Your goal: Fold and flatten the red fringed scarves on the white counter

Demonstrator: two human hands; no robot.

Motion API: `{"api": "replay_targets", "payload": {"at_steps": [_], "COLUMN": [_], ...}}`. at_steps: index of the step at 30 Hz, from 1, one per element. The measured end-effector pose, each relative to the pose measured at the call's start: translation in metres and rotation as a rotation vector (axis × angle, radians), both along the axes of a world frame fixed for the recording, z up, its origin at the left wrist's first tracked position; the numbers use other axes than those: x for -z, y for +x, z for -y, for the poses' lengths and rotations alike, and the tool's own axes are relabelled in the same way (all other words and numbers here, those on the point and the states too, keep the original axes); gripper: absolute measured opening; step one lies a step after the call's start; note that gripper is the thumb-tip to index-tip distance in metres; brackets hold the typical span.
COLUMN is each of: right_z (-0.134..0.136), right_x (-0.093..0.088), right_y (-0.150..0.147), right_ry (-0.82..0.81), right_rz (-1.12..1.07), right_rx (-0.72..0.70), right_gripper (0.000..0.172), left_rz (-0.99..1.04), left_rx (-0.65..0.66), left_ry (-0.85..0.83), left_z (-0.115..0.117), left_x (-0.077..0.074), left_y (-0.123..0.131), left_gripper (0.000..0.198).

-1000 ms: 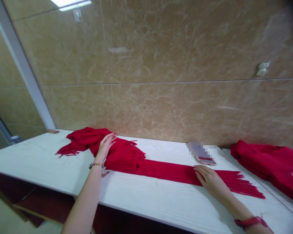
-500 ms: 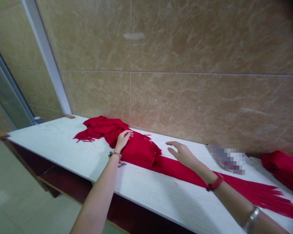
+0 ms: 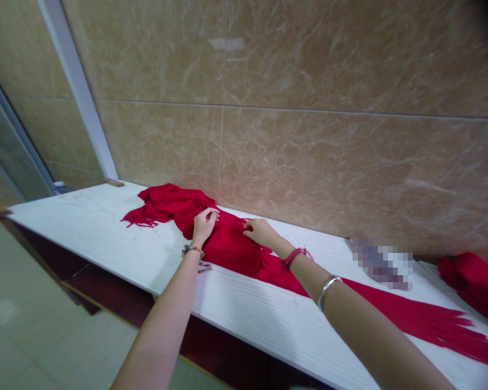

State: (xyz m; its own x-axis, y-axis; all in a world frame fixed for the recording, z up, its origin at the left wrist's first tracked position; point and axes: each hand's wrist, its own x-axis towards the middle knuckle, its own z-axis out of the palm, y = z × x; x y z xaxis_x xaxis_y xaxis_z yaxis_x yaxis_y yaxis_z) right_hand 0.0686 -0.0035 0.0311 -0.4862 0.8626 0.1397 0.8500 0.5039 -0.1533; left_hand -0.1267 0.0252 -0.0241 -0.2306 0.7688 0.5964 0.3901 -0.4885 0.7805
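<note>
A red fringed scarf (image 3: pixel 231 246) lies on the white tabletop, partly folded, with its far left part bunched up (image 3: pixel 171 200). My left hand (image 3: pixel 205 225) rests at the fold, its fingers curled together on the red cloth. Over the fringed edge of the folded layer is my right hand (image 3: pixel 262 232), thumb and forefinger bent and slightly apart, close to the tassels. A long flat stretch of red cloth (image 3: pixel 382 303) runs from under the fold to the right and finishes in a fringe. Whether the bunched part is a separate scarf, I cannot tell.
Another red cloth heap (image 3: pixel 472 281) sits at the right edge. A blurred-out flat item (image 3: pixel 380 265) lies near the wall. The white table (image 3: pixel 106 233) stands against a tan tiled wall (image 3: pixel 309 162), with dark open shelves (image 3: pixel 106 295) beneath its front edge.
My right hand has moved left, from above the bare table to the fringe of the folded scarf. My left hand stays at nearly the same spot on the cloth.
</note>
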Motion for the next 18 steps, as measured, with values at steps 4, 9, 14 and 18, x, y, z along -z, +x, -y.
{"api": "replay_targets", "payload": {"at_steps": [4,9,14,18], "right_z": [0.006,0.011,0.02,0.04], "right_x": [-0.005,-0.015,-0.02,-0.03], "right_y": [0.002,0.017,0.057,0.114], "right_ry": [0.049,-0.01,-0.273,-0.388], "right_rz": [-0.094,-0.374,-0.906,-1.13], "right_rx": [0.018,0.018,-0.019,0.03], "right_gripper": [0.022,0.016,0.015,0.026], "left_rz": [-0.021,-0.051,-0.06,-0.106], "left_rx": [-0.015,-0.025,-0.027,-0.06], "left_ry": [0.014,0.026,0.029,0.025], "left_z": [0.0,0.001,0.001,0.001], "left_x": [-0.001,-0.004,-0.006,-0.008], "left_y": [0.0,-0.002,0.0,0.0], "left_gripper": [0.018,0.019,0.02,0.022]}}
